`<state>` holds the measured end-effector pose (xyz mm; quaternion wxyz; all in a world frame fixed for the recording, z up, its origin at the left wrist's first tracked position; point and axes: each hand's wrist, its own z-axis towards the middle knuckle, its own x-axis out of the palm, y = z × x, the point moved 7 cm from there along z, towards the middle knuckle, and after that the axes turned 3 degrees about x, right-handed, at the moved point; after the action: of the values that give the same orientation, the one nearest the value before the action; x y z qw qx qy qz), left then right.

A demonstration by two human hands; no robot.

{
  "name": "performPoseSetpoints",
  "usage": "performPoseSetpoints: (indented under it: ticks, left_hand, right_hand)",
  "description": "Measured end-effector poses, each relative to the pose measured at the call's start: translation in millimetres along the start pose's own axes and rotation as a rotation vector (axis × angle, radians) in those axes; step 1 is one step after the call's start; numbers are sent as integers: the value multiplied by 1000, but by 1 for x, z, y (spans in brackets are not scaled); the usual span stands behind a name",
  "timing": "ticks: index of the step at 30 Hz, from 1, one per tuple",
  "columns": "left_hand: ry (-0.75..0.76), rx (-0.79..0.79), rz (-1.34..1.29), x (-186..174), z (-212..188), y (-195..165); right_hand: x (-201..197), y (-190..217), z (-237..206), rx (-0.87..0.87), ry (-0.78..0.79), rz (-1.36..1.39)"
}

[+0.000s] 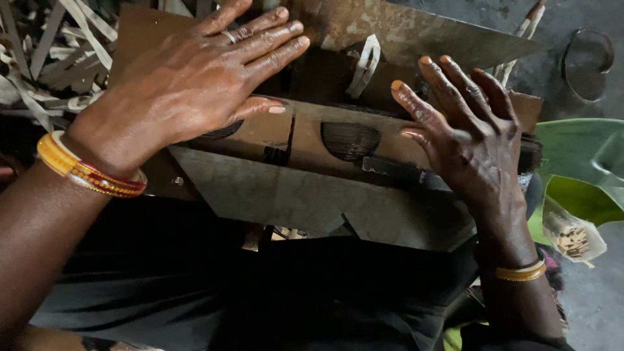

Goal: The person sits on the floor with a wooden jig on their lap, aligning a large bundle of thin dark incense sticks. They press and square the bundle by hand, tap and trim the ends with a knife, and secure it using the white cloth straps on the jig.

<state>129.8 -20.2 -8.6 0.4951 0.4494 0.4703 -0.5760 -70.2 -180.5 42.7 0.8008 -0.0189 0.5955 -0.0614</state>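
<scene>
My left hand (188,84) lies flat, fingers spread, on the left part of a brown wooden frame (305,140) that holds bundles of thin dark sticks (350,138) in rounded cut-outs. My right hand (468,133) presses palm-down on the frame's right end, fingers apart. Neither hand grips anything. A grey metal plate (286,195) runs below the frame and a rusty metal sheet (422,32) lies beyond it. Bangles circle both wrists.
A heap of pale wooden strips (58,52) lies at the upper left. A green leaf (578,156) and a small clear bag of pale chips (572,237) sit at the right. Dark cloth (260,292) covers my lap; grey floor lies at the upper right.
</scene>
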Motion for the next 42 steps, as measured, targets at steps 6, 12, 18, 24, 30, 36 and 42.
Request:
performPoseSetpoints:
  ticks: [6, 12, 18, 24, 30, 36, 42]
  left_hand:
    - [-42, -3, 10, 0, 6, -6]
    - [-71, -25, 86, 0, 6, -13]
    - [-52, -33, 190, -4, 4, -17]
    - [-81, -53, 139, -8, 6, -21]
    - [-68, -58, 212, -9, 5, -24]
    - [-101, -38, 348, -6, 1, -26]
    - [-93, -52, 506, 1, -2, -24]
  right_hand:
    - [1, -4, -3, 23, 44, -30]
    - [4, -7, -7, 6, 29, -39]
    - [12, -10, -12, 24, 65, -27]
    - [18, -16, -21, 27, 58, 3]
    - [19, -15, -23, 23, 55, -7]
    - [23, -17, -27, 27, 69, -12]
    - [34, -22, -36, 2, 27, -65]
